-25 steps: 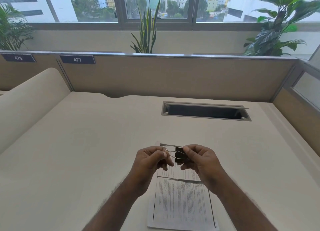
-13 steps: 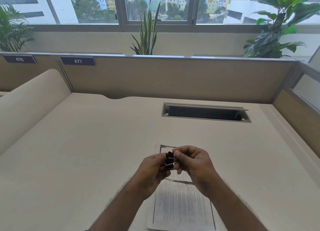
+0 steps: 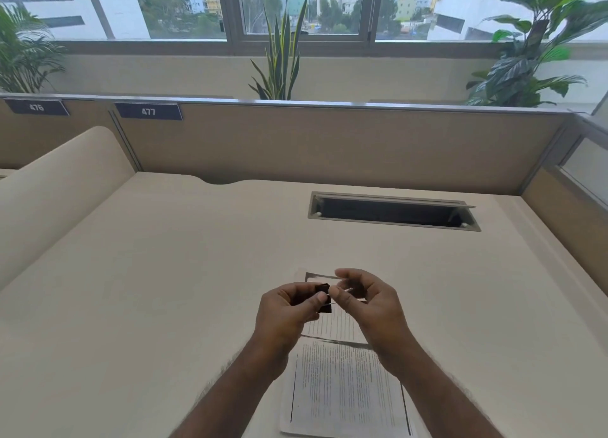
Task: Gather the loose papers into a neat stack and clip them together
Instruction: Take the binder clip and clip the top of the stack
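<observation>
Papers (image 3: pixel 342 388) under both hands (image 3: pixel 329 302) pinching black binder clip (image 3: pixel 324 298); partition labels "476" (image 3: pixel 36 107), "477" (image 3: pixel 148 111).

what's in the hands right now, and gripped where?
A small black metal binder clip. Left hand pinches its black body; right hand fingers pinch a silver wire handle. It is held above the printed papers, not on them.
</observation>
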### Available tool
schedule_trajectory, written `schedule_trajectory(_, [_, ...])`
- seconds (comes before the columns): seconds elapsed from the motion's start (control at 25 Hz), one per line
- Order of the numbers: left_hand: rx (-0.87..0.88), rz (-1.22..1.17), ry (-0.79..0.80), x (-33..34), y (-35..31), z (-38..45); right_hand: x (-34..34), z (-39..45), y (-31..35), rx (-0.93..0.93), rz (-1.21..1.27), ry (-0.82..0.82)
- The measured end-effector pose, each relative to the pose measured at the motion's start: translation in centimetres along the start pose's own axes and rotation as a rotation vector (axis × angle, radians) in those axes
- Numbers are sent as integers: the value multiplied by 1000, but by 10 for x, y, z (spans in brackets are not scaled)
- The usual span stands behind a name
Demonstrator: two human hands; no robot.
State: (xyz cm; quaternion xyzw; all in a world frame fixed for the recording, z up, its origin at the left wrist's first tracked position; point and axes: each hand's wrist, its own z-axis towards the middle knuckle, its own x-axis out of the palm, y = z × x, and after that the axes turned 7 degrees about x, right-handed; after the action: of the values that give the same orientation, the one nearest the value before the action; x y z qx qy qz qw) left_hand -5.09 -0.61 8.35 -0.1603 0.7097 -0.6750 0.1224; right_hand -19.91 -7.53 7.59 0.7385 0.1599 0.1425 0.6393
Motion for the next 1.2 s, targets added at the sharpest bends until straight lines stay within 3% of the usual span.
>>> schedule_trajectory(0.2, [-70,-104,34,-7,10,10,-7,3,-8,168,133,166])
schedule_trajectory(0.52, [-147,-116,24,-9,31,28,-5,23,-26,170,150,58])
schedule_trajectory(0.6, [-165,-26,-92,-12,39,39,-10,35,-34,168,153,-25])
schedule_trajectory(0.76, [-198,403,-267,-22,61,62,-27,63,-56,203,179,-206])
schedule_trajectory(1.0, [-306,800,-120,-6,78,89,-32,82,-92,281,166,-228])
schedule_trajectory(1.2, [-388,827,-79,3,82,101,-34,85,-101,257,165,-186])
